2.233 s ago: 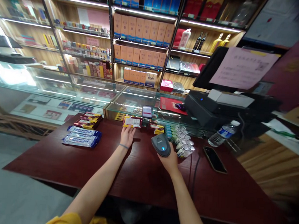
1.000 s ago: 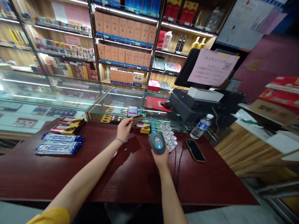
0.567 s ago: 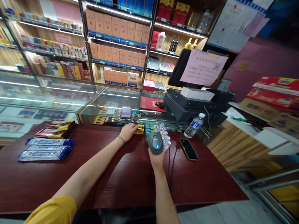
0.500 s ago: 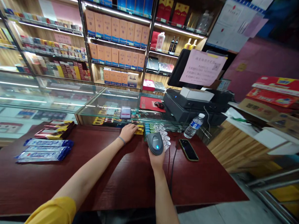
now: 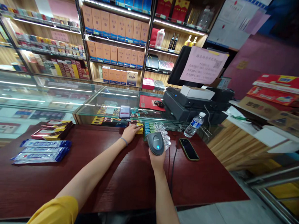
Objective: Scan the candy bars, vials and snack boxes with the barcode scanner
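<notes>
My left hand (image 5: 130, 133) is closed over a small yellow-and-brown packet (image 5: 140, 128) at the table's far edge, by the glass counter. The packet's right end shows past my fingers; its left part is mostly covered. In my right hand (image 5: 157, 160) is a dark grey barcode scanner (image 5: 156, 143) with a lit blue light, held above the table and pointing away from me. Just behind the scanner stand a row of small green-and-blue items (image 5: 148, 127) and several clear items (image 5: 165, 136), partly hidden by it.
Blue-and-white long packets (image 5: 42, 151) and brown-and-yellow packets (image 5: 52, 131) lie at left on the dark red table (image 5: 106, 186). A phone (image 5: 188, 149), water bottle (image 5: 195, 125) and cable (image 5: 173, 166) are at right. A small screen (image 5: 125, 112) stands by the glass counter (image 5: 107, 98).
My left hand has shifted slightly on the yellow-and-brown packet. The scanner stays in my right hand almost unmoved, and the view has tilted a little.
</notes>
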Motion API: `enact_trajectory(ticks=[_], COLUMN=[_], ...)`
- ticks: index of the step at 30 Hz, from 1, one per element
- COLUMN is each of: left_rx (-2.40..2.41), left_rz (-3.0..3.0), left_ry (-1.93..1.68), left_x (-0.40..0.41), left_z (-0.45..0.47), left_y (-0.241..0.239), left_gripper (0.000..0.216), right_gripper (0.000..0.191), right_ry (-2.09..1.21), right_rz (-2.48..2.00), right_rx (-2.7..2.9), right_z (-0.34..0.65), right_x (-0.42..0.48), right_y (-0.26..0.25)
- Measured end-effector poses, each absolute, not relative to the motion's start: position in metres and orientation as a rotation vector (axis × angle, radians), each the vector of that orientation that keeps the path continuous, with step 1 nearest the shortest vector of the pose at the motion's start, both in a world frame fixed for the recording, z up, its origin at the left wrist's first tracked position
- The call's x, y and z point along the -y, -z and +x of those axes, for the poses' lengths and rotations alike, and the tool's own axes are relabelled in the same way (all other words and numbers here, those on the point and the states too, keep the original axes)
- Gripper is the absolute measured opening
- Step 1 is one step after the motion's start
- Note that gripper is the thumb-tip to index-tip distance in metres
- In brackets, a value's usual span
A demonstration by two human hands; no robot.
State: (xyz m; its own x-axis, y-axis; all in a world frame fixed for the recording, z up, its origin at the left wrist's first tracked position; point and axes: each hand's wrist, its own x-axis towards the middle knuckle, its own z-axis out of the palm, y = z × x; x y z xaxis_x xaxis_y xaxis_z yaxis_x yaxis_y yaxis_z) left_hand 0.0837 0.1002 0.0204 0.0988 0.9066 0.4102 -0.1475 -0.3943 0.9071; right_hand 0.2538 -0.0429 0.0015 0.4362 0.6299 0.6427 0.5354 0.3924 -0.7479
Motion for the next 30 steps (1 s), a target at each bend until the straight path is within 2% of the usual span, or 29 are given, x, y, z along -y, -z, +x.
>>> enact_trajectory(ticks=[5,12,20,26,30], left_rx=[-0.748,-0.821,-1.053,-1.417,-1.665], left_rz=[1.255,1.938,1.655,1.807,2.018], left_ry=[-1.369,-1.578,-1.705,-1.758,-1.585], left_x=[-0.093,-0.074,-0.040,-0.014,-0.008], left_z=[0.080,0.031,-0.092,-0.198,-0.265], left_y=[-0.027,-0.037,-0.070,-0.071,-0.062], left_gripper=[0.036,0.029,0.031,0.028,0.030], right_gripper=[0.062,0.058,0.054,0.054,0.048], right_ry=[-0.133,-0.199,-0.181,-0.138,-0.133], right_rz=[-1.292,-1.274,-1.341,-1.456,-1.424], right_rx=[1.159,1.180,1.312,1.514,1.628], right_z=[0.256,0.254,0.232,0.194,0.165], right_x=[0.040,0.037,0.034,0.037,0.037], right_y=[0.003,-0.006,-0.016,-0.033,-0.039])
